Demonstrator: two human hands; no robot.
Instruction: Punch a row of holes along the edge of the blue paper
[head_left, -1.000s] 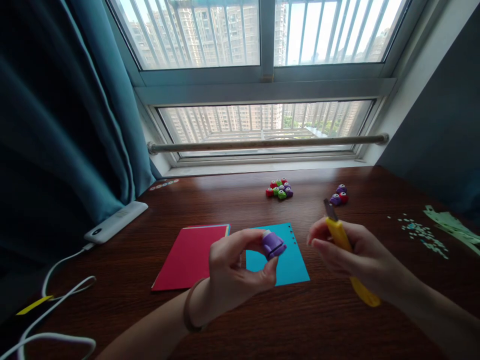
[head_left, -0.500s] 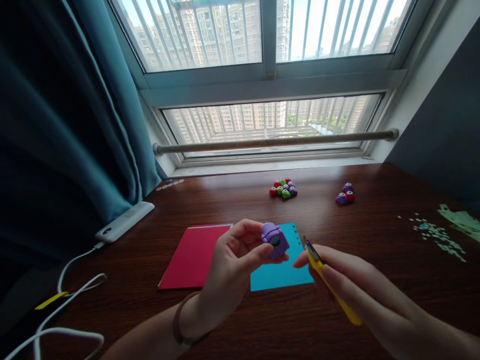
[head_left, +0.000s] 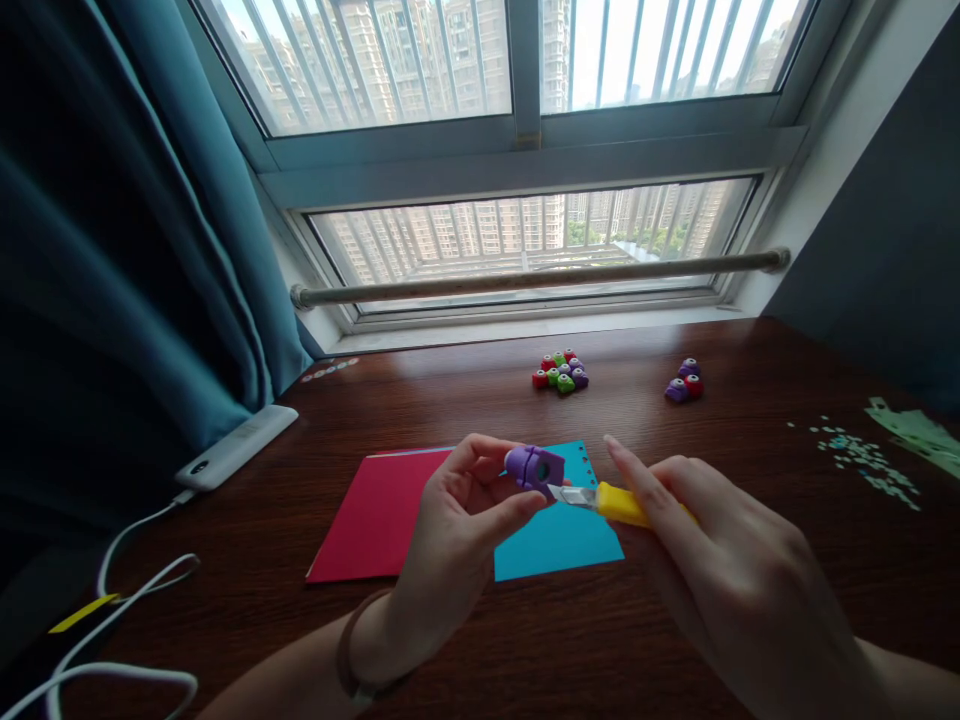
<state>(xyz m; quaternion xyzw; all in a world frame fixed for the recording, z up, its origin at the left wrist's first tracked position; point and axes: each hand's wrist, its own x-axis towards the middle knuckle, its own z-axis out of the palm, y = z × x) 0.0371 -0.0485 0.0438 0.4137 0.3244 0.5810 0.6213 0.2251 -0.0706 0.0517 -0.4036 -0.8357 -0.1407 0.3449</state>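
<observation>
Above the sheets on the table, my left hand (head_left: 465, 510) pinches a small purple plastic piece (head_left: 553, 468) between thumb and fingers; a dark round spot shows on its side. My right hand (head_left: 720, 540) is closed around the yellow handle of a utility knife (head_left: 619, 503), its index finger raised. The knife's blade points left, its tip at the lower edge of the purple piece by my left thumb. Whether the tip is touching or just short of the piece, I cannot tell. Below lie a blue punched sheet (head_left: 559, 548) and a red sheet (head_left: 360, 525).
Several red, green and purple pieces (head_left: 561, 372) cluster at the back, with a group of three (head_left: 685, 381) to their right. Small pale bits (head_left: 870, 465) and green scraps (head_left: 915, 430) lie far right. A white power strip (head_left: 236, 450) with its cable sits left by the curtain.
My right hand has turned the knife from pointing up to pointing left, bringing its tip to the purple piece. The purple piece has tilted in my left hand. The whole view has shifted slightly.
</observation>
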